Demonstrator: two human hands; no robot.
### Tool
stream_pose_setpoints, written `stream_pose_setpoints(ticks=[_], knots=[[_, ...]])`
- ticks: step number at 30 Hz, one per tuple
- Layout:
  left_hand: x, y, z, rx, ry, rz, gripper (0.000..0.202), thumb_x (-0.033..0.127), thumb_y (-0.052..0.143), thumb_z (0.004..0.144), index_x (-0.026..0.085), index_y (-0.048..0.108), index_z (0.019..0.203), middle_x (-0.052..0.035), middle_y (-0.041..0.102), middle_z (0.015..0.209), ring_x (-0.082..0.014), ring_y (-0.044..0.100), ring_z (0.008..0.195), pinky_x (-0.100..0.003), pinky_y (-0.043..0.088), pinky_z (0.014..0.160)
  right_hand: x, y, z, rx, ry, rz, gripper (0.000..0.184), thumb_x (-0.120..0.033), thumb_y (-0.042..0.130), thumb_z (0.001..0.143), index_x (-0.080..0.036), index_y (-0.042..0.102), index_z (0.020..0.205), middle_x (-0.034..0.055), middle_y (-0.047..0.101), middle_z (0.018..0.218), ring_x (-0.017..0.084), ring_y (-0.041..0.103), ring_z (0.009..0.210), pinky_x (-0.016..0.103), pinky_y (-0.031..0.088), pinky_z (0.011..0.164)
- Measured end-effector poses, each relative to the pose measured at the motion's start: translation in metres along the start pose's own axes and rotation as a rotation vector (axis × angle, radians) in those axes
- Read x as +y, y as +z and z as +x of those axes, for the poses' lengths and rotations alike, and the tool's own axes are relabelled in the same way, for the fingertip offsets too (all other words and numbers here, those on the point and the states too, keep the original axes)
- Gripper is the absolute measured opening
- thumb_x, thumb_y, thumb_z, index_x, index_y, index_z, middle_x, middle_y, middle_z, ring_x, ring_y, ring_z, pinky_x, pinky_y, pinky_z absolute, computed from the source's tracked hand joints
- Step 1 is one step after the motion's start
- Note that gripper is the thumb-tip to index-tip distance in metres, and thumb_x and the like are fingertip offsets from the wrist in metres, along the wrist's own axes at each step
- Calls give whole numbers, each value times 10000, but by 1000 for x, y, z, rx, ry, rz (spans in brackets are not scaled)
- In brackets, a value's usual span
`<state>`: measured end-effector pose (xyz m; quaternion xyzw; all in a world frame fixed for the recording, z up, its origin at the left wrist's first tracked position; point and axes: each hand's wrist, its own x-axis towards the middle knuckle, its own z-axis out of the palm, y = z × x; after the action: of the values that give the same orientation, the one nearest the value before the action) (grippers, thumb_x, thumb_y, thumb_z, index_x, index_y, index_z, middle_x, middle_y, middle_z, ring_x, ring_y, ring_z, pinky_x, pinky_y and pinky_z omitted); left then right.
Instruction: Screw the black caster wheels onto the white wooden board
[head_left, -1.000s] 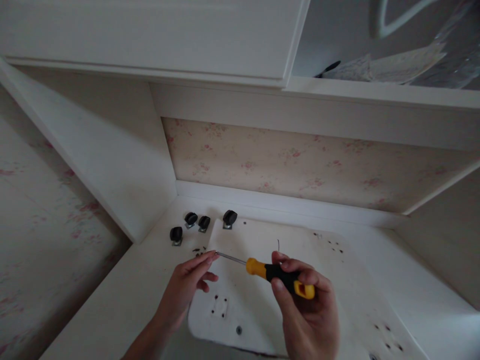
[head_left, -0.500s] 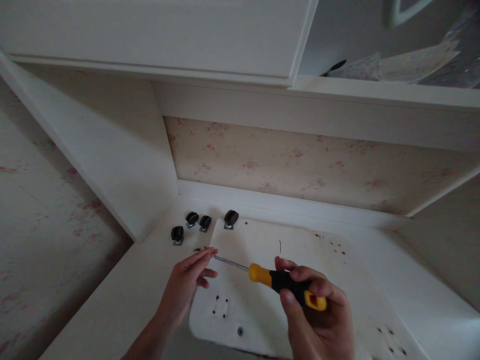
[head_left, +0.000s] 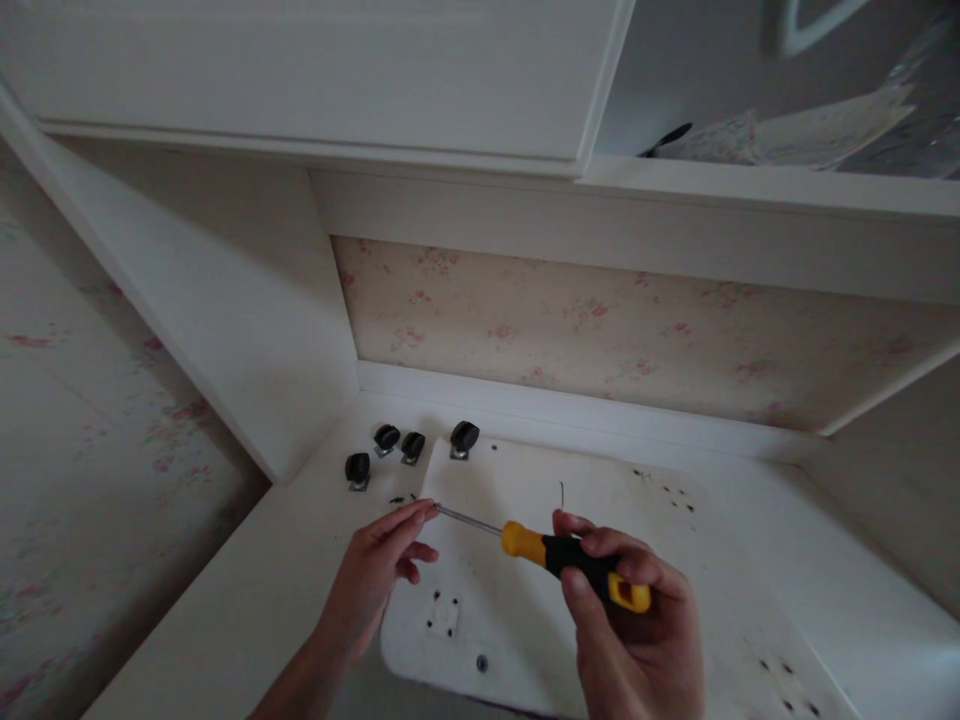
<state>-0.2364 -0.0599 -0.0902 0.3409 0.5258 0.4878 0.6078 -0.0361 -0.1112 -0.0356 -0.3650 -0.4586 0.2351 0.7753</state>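
My right hand [head_left: 634, 625] is wrapped round the black and yellow handle of a screwdriver [head_left: 559, 557], whose thin metal shaft points left. My left hand [head_left: 379, 575] pinches its fingertips together at the tip of the shaft; whatever sits between them is too small to make out. Both hands hover over a white board [head_left: 525, 610] with rounded corners and small screw holes, lying flat on a white desk surface [head_left: 247, 600].
Several black caster wheels [head_left: 405, 447] stand in a row behind the board, with a few small dark screws [head_left: 401, 498] beside them. White shelf panels [head_left: 247, 330] close in left and above. Floral wallpaper backs the niche. Papers [head_left: 780, 135] lie on the upper shelf.
The hands and screwdriver hold nearly the same pose; the right hand sits a little further right than a second ago. The view has shifted slightly.
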Motion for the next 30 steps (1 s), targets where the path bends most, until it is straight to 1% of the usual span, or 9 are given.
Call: stream_pose_setpoints(ticks=[7, 10, 17, 21, 23, 27, 30], knots=[[3, 4, -3, 0, 6, 42, 356, 407, 709, 778, 193, 729, 1061, -115, 698, 1176, -131, 674, 677, -206, 449, 509, 3, -2, 1, 0, 48, -3, 231, -104, 651, 833, -250, 496, 921, -8, 593, 935, 187, 662, 1007, 357, 554, 870], [2, 4, -2, -2, 7, 54, 359, 407, 701, 782, 190, 725, 1067, -114, 694, 1183, -137, 677, 690, -212, 455, 520, 0, -2, 0, -17, 19, -11, 230, -91, 642, 834, -249, 489, 903, -8, 598, 917, 181, 665, 1002, 353, 552, 884], [-1, 4, 1, -13, 9, 134, 334, 387, 662, 802, 188, 716, 1065, -103, 706, 1154, -148, 682, 690, -221, 452, 515, -1, -9, -5, -253, -54, 28, 240, -14, 543, 853, -241, 466, 871, -5, 579, 907, 166, 622, 1077, 390, 487, 1004], [-2, 3, 0, -19, 31, 153, 323, 389, 644, 812, 190, 714, 1057, -99, 703, 1161, -154, 686, 712, -227, 466, 528, -4, -12, -2, -375, -42, 82, 247, 0, 514, 851, -234, 440, 838, -6, 548, 891, 175, 608, 1060, 463, 475, 1017], [-3, 2, -1, -26, 38, 154, 333, 392, 643, 813, 193, 708, 1072, -100, 697, 1175, -156, 687, 718, -228, 474, 529, -5, -12, -1, -396, -42, 90, 249, 4, 498, 854, -234, 427, 835, -8, 535, 891, 170, 605, 1036, 489, 466, 1024], [-3, 3, -3, -27, 30, 124, 370, 402, 650, 810, 178, 690, 1101, -115, 693, 1179, -170, 695, 748, -234, 495, 544, -3, -8, 0, -395, -55, 91, 261, 13, 493, 849, -237, 422, 841, -15, 532, 888, 166, 602, 1039, 501, 435, 1051], [0, 5, -6, -21, -3, 93, 451, 415, 645, 809, 177, 639, 1192, -127, 692, 1174, -191, 706, 772, -245, 508, 549, -2, -6, -2, -386, -37, 85, 265, 15, 504, 847, -239, 430, 836, -19, 539, 883, 169, 600, 1059, 514, 414, 1064]])
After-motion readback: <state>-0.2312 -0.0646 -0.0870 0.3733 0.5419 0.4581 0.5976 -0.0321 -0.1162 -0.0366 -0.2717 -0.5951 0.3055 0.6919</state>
